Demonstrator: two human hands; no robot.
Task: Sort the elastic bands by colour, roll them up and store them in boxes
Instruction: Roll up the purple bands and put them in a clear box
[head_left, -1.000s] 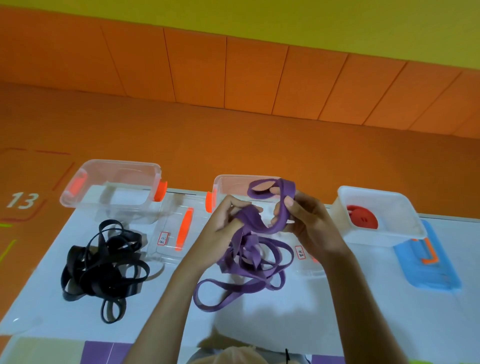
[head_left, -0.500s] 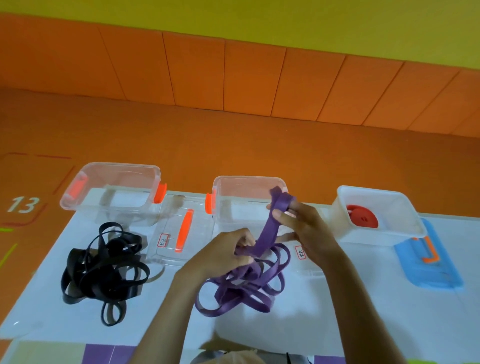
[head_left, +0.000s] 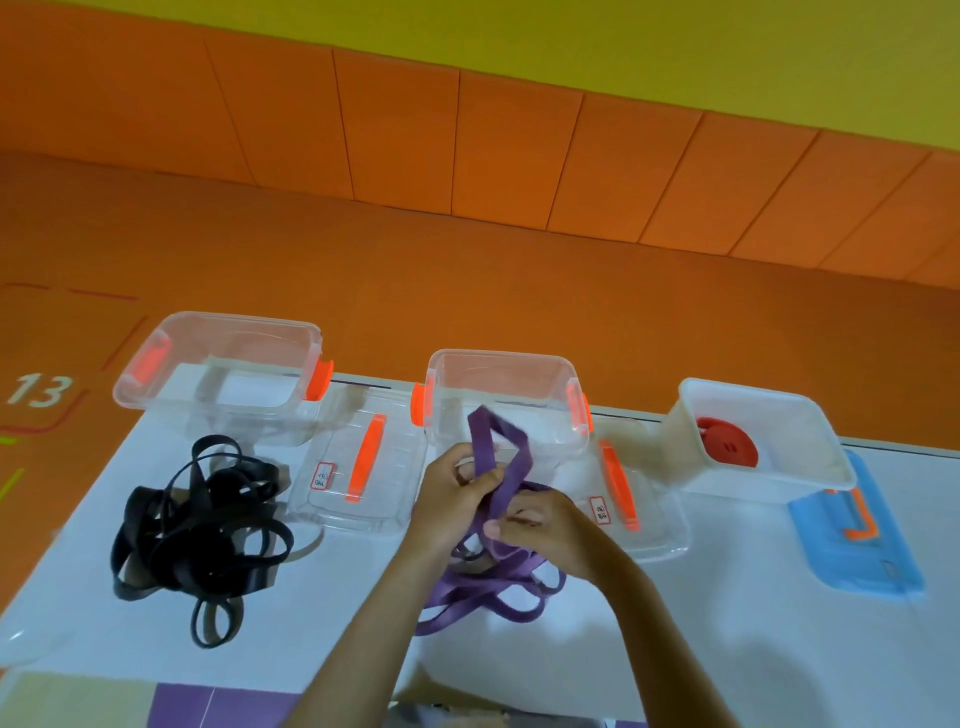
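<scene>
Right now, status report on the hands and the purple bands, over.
Left hand and right hand both grip the purple bands. One loop up, rest tangled, not rolled yet. Middle clear box open behind, nothing in the way.

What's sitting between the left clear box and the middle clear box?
In the head view, a clear lid with an orange handle lies flat on the table between the left clear box and the middle clear box.
</scene>
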